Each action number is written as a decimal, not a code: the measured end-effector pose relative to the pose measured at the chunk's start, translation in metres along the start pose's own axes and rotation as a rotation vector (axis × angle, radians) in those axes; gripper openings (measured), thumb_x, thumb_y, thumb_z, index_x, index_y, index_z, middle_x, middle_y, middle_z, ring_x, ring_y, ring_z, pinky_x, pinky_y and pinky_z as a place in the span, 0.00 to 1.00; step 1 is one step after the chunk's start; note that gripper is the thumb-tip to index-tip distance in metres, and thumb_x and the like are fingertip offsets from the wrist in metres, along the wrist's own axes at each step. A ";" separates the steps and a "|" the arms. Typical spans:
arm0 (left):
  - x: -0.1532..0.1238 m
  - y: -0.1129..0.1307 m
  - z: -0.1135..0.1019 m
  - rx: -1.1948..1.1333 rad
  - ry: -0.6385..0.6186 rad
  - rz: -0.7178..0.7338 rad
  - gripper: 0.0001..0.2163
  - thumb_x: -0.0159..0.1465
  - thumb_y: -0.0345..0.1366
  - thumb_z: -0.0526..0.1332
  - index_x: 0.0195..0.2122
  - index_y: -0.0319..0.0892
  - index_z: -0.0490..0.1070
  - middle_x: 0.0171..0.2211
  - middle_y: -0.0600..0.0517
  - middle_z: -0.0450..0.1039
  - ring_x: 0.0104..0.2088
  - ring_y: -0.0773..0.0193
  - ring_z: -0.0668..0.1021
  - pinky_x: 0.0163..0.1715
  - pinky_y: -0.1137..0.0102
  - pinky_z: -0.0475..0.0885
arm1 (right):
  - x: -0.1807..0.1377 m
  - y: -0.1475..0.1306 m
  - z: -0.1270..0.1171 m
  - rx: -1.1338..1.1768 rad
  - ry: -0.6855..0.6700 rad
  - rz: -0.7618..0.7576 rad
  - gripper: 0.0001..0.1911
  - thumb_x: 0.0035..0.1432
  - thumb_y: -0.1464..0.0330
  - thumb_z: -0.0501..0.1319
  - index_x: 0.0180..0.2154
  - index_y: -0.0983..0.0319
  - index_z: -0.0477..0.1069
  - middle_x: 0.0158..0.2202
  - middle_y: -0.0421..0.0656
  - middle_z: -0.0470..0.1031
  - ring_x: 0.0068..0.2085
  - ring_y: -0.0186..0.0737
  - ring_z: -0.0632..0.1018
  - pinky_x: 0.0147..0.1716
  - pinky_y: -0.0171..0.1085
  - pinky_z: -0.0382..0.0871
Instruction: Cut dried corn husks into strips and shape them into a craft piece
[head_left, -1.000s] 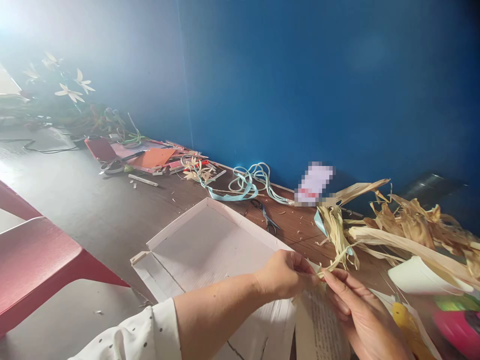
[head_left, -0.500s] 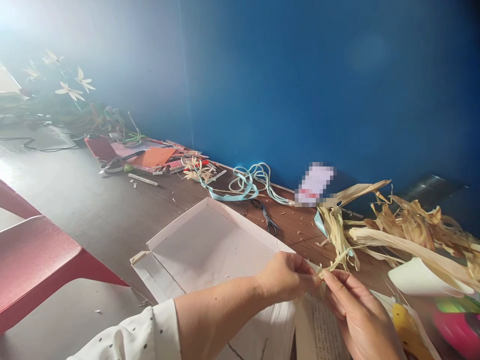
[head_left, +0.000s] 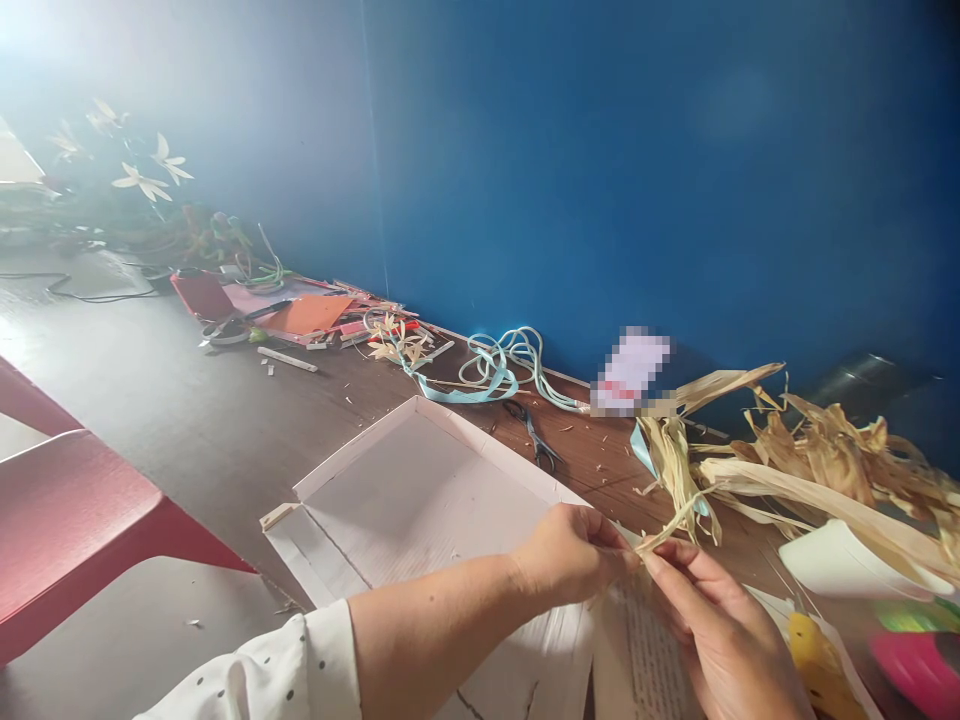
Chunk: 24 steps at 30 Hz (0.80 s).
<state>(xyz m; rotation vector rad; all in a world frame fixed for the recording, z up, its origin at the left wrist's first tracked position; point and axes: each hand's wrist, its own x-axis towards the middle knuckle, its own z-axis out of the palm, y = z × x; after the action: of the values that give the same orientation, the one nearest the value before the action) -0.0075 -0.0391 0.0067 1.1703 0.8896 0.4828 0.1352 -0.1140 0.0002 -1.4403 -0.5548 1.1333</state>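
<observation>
Over the last second almost nothing has shifted: the left hand (head_left: 577, 560) and right hand (head_left: 720, 620) keep their places, so the work seems to be fine fingering at one spot. Each grip is pinched on the pale straw-coloured, narrow dry husk strip (head_left: 670, 530), held over the near right edge of the shallow white cardboard box (head_left: 420, 470). Small pale crumbs lie in that box. A white tapered cup (head_left: 832, 562) lies tipped on the brown wooden worktop (head_left: 337, 395), contents unseen.
</observation>
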 end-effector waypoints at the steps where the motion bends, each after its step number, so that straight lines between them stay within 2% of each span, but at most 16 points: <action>1: 0.000 0.000 0.000 -0.007 0.000 0.001 0.06 0.52 0.34 0.65 0.28 0.36 0.73 0.21 0.56 0.66 0.21 0.72 0.65 0.23 0.75 0.59 | 0.000 0.000 0.000 0.005 0.009 0.001 0.23 0.37 0.58 0.78 0.36 0.57 0.76 0.32 0.40 0.79 0.35 0.41 0.78 0.35 0.34 0.73; 7: -0.001 0.001 0.001 0.016 0.002 -0.016 0.06 0.53 0.34 0.65 0.30 0.36 0.74 0.21 0.56 0.66 0.22 0.72 0.65 0.23 0.75 0.59 | 0.003 0.002 0.000 0.002 0.035 -0.003 0.24 0.33 0.58 0.78 0.35 0.58 0.76 0.32 0.40 0.79 0.36 0.40 0.77 0.35 0.33 0.73; 9: -0.001 0.001 0.001 0.069 0.017 0.023 0.06 0.53 0.34 0.65 0.30 0.36 0.75 0.22 0.56 0.68 0.23 0.71 0.67 0.23 0.74 0.60 | 0.004 0.003 0.000 -0.003 0.063 -0.021 0.25 0.32 0.58 0.79 0.33 0.58 0.76 0.31 0.39 0.79 0.35 0.39 0.77 0.34 0.32 0.73; 11: -0.003 0.000 0.001 0.165 0.050 0.128 0.05 0.53 0.33 0.64 0.30 0.38 0.75 0.25 0.54 0.71 0.26 0.69 0.70 0.26 0.74 0.63 | 0.005 0.003 0.000 -0.016 0.094 -0.041 0.24 0.31 0.57 0.78 0.32 0.58 0.75 0.30 0.39 0.78 0.33 0.37 0.76 0.32 0.29 0.71; 15: -0.006 -0.006 0.004 0.413 0.152 0.441 0.04 0.55 0.30 0.62 0.31 0.41 0.76 0.31 0.52 0.75 0.33 0.66 0.73 0.34 0.72 0.66 | 0.003 0.000 0.005 0.011 0.165 -0.051 0.25 0.26 0.61 0.79 0.30 0.58 0.75 0.26 0.37 0.77 0.30 0.35 0.75 0.29 0.28 0.70; 18: -0.008 -0.009 0.006 0.524 0.207 0.561 0.04 0.57 0.32 0.61 0.31 0.41 0.76 0.32 0.51 0.75 0.33 0.65 0.73 0.35 0.71 0.67 | 0.002 -0.002 0.008 0.047 0.190 -0.033 0.24 0.23 0.63 0.78 0.27 0.58 0.75 0.25 0.37 0.77 0.31 0.37 0.76 0.31 0.30 0.72; 22: -0.008 -0.009 0.006 0.591 0.245 0.563 0.05 0.59 0.33 0.59 0.30 0.40 0.75 0.30 0.50 0.74 0.33 0.64 0.73 0.35 0.70 0.66 | 0.002 -0.002 0.007 0.030 0.139 -0.030 0.21 0.27 0.61 0.78 0.28 0.57 0.77 0.28 0.38 0.79 0.34 0.39 0.78 0.35 0.31 0.73; 24: -0.007 -0.007 0.004 0.522 0.226 0.471 0.05 0.58 0.33 0.60 0.29 0.40 0.74 0.29 0.51 0.73 0.31 0.64 0.72 0.33 0.71 0.66 | 0.002 -0.002 0.006 0.017 0.110 -0.018 0.22 0.28 0.60 0.78 0.30 0.57 0.77 0.29 0.39 0.80 0.35 0.41 0.79 0.35 0.33 0.73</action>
<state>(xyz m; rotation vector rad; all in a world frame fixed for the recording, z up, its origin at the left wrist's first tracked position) -0.0087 -0.0491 0.0030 1.8495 0.9638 0.8054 0.1317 -0.1093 0.0027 -1.4711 -0.4783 1.0355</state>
